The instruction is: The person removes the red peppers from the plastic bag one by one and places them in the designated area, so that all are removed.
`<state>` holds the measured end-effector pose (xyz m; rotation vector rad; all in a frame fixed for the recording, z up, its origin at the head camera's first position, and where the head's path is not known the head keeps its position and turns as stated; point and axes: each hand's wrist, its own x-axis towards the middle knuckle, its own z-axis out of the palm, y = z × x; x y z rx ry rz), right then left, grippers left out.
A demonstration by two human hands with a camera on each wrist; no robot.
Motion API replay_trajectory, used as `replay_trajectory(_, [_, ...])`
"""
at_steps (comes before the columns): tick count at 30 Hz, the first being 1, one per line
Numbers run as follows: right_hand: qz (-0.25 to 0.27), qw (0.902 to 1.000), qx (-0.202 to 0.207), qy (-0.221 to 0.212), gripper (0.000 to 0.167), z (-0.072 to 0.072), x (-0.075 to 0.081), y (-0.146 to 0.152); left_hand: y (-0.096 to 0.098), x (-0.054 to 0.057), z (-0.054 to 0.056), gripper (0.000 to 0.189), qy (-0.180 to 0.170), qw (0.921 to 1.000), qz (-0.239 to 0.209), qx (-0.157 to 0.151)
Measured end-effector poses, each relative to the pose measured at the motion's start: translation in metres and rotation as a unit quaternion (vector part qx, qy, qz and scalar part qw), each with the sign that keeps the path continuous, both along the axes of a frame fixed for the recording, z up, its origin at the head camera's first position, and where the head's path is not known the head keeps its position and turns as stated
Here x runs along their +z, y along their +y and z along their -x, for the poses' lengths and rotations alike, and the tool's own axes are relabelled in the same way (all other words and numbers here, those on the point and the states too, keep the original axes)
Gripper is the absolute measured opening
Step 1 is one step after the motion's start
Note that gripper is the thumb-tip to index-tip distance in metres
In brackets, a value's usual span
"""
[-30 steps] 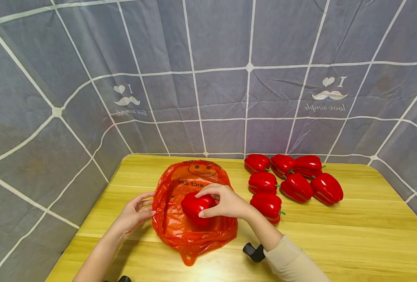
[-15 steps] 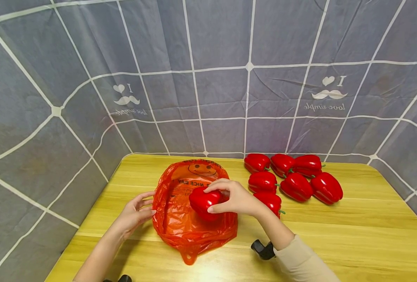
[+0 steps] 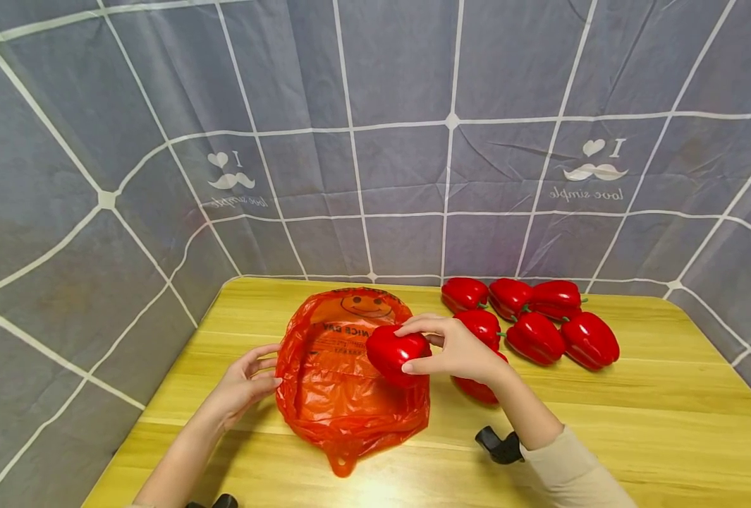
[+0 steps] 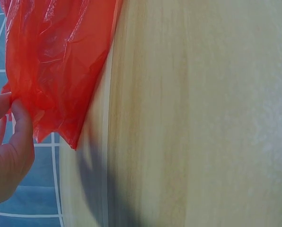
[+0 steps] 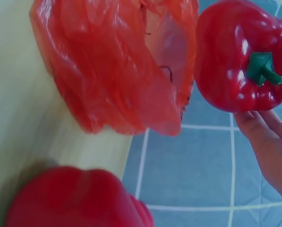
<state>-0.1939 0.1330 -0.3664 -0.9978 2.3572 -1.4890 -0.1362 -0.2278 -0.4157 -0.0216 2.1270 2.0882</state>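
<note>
A red plastic bag [image 3: 333, 401] stands with its mouth open on the wooden table, a smiley face and lettering on its far wall. At its left side my left hand [image 3: 242, 389] pinches the bag's edge; the left wrist view has the fingertips against the film [image 4: 56, 61]. My right hand [image 3: 462, 355] grips a red bell pepper [image 3: 393, 357] over the bag's right rim. In the right wrist view that pepper's green stem [image 5: 263, 70] faces the camera, with the bag [image 5: 98, 66] beside it. The bag's bottom shows no pepper in the head view.
Several red bell peppers [image 3: 536, 339] lie in a cluster at the back right of the table [image 3: 603, 423]. Two of them sit partly behind my right hand and wrist. A grey cloth with white lines [image 3: 407, 169] rises behind and at both sides.
My right hand has carried the pepper from over the bag's middle to the right, up to its right rim. My left hand and the bag have stayed almost where they were.
</note>
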Motion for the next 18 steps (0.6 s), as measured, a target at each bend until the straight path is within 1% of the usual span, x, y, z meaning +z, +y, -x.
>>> replay_trajectory(4, [0.007, 0.9999, -0.006, 0.010, 0.040, 0.000, 0.002, 0.010, 0.000, 0.000, 0.000, 0.062, -0.001, 1.0000, 0.001, 0.001])
replay_trajectory(11, [0.019, 0.9996, -0.019, 0.005, 0.042, -0.004, 0.008, 0.030, 0.000, 0.001, -0.001, 0.062, 0.000, 1.0000, 0.005, -0.001])
replay_trajectory(14, [0.012, 0.9994, -0.028, 0.014, 0.042, -0.005, 0.010, 0.039, 0.000, 0.002, -0.001, 0.062, -0.001, 1.0000, 0.003, 0.000])
replay_trajectory(18, [-0.013, 0.9983, -0.052, 0.022, 0.042, -0.007, 0.013, 0.051, 0.000, 0.002, -0.001, 0.062, -0.001, 1.0000, 0.003, 0.002])
